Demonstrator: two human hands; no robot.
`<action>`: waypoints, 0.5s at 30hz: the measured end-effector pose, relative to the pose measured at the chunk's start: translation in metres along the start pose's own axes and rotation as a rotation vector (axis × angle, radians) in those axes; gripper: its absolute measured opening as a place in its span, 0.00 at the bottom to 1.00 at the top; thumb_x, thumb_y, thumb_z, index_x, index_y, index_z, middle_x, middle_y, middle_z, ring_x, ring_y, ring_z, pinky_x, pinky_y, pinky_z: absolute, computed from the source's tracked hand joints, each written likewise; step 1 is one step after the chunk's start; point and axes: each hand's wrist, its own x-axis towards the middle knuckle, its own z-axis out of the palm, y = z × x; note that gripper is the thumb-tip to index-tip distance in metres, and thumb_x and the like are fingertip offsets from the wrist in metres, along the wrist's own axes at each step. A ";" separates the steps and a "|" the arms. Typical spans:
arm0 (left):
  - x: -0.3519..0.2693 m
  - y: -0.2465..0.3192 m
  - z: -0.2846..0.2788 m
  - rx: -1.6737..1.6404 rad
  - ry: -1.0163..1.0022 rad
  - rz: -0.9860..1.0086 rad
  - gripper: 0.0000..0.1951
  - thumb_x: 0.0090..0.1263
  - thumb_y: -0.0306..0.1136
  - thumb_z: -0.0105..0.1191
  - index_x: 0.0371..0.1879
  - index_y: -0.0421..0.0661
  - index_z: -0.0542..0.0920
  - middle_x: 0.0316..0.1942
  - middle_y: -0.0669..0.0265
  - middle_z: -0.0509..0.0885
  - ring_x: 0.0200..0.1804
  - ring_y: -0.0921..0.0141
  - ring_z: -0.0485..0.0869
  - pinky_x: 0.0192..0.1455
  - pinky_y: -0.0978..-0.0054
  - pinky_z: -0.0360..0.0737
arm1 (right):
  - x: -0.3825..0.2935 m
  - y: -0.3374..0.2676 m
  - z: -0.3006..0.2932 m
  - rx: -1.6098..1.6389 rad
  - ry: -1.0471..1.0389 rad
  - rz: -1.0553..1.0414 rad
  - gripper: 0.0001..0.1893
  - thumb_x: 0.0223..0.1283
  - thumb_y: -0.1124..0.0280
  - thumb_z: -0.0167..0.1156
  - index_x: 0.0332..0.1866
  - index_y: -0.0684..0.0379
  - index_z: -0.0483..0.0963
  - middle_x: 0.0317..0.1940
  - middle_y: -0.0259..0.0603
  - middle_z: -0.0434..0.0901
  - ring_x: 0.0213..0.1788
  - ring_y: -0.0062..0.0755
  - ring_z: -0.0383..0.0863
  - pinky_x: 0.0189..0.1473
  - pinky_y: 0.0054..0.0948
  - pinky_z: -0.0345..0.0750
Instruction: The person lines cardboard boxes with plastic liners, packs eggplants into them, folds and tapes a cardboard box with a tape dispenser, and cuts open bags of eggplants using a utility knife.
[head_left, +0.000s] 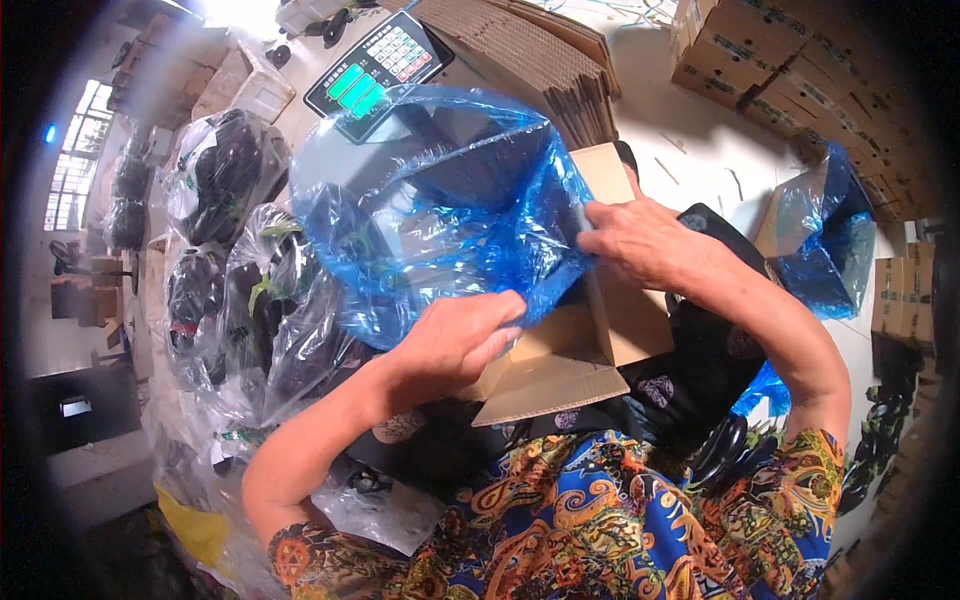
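Note:
A thin blue plastic bag (450, 225) is spread wide between my two hands, with its see-through film billowing away from me. My left hand (461, 334) pinches the near edge of the bag. At the far right of its rim, my right hand (637, 240) grips the film between thumb and fingers. Beneath both hands stands a cardboard box (555, 334) with its flaps folded outward, between my legs. Through the blue film, part of a scale shows behind it.
A digital scale's display and keypad (379, 71) lie beyond the bag. Clear bags of eggplants (225, 176) crowd the left. Flattened cartons (525, 56) are stacked ahead, with packed boxes (795, 75) at far right. Another box lined with blue plastic (821, 232) stands right; loose eggplants (720, 450) lie nearby.

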 end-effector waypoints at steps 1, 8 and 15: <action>-0.005 0.005 0.000 -0.006 0.001 0.002 0.06 0.65 0.30 0.50 0.36 0.42 0.70 0.31 0.52 0.76 0.38 0.50 0.77 0.39 0.56 0.74 | -0.012 0.000 0.000 -0.028 0.010 0.033 0.12 0.41 0.79 0.61 0.35 0.59 0.73 0.35 0.46 0.72 0.41 0.53 0.78 0.38 0.41 0.78; -0.052 0.031 0.020 -0.100 -0.005 0.033 0.13 0.60 0.28 0.61 0.44 0.43 0.78 0.30 0.56 0.78 0.32 0.54 0.79 0.33 0.64 0.77 | -0.081 -0.038 -0.017 0.235 0.216 0.003 0.12 0.36 0.80 0.59 0.30 0.62 0.68 0.44 0.41 0.76 0.40 0.49 0.78 0.35 0.40 0.76; -0.094 0.058 0.048 -0.159 -0.057 0.047 0.11 0.59 0.27 0.58 0.42 0.45 0.77 0.29 0.61 0.76 0.31 0.58 0.79 0.31 0.63 0.77 | -0.122 -0.059 -0.013 0.171 0.038 0.036 0.12 0.39 0.79 0.58 0.33 0.60 0.67 0.28 0.41 0.71 0.33 0.47 0.76 0.32 0.41 0.74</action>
